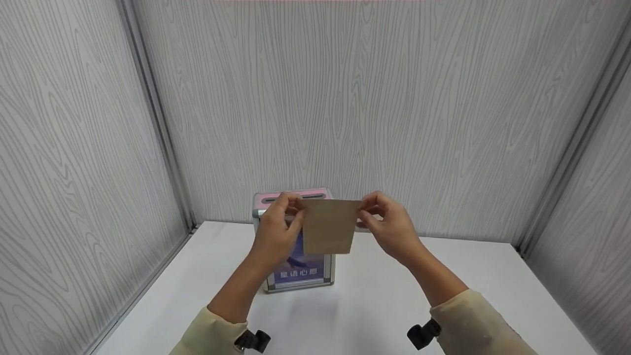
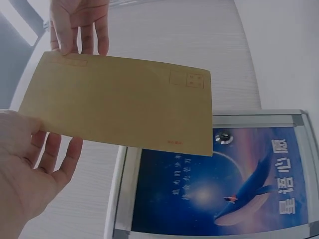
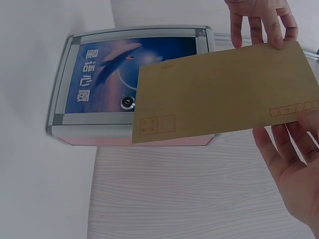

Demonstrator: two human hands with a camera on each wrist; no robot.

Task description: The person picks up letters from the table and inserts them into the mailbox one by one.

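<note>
A brown paper envelope point(image 1: 329, 228) hangs upright in the air between both hands, in front of the box. My left hand point(image 1: 279, 231) pinches its upper left corner, and my right hand point(image 1: 390, 228) pinches the upper right corner. Red printed squares mark the far face of the envelope point(image 3: 219, 92) in the right wrist view. Behind it stands a suggestion box point(image 1: 301, 276) with a pink top, a slot and metal edges. In the left wrist view, the box point(image 2: 239, 184) shows a blue whale poster and a round lock; the envelope covers part of it.
The box rests on a white table point(image 1: 374, 296). Grey wood-grain panels point(image 1: 365, 108) enclose the table at the back and both sides. Small black cameras point(image 1: 424, 334) are strapped at the cuffs.
</note>
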